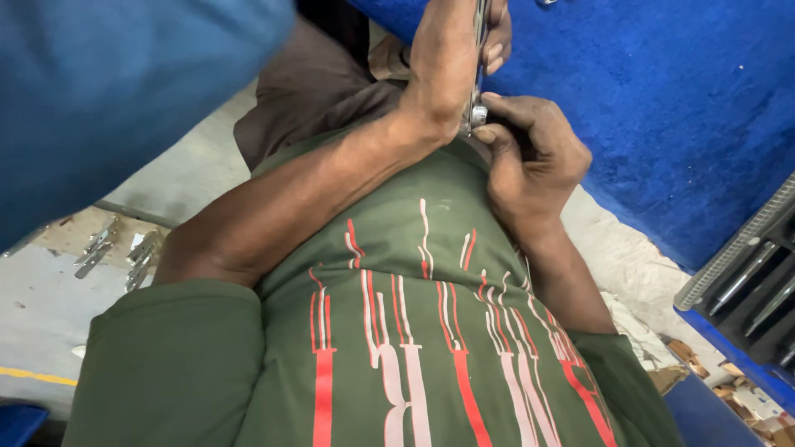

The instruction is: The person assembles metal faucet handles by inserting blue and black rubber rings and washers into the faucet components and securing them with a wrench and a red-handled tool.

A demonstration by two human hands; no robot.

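My left hand wraps around a flat metal strip, fingers curled over its far edge, so it is closed on the strip. My right hand sits just below and to the right of the left, thumb and forefinger pinched narrow on a small round metal fitting at the near end of the same strip. The two hands touch around the part. The strip's long axis runs straight away from my chest, from the right hand's pinch up past the left hand and out of the top edge of the picture; its far end is not visible. It shows edge-on to me. The right hand is nearer the fitting, the left nearer the strip's middle.

Count: one strip, one fitting, two hands, both mine. All held close above my green shirt, over a blue fabric surface lying beyond the right hand. Far off to the left of my left elbow, several loose metal pieces lie on the floor, roughly four, hard to count. To the lower right of the right hand, dark rods sit in a tray, about three.
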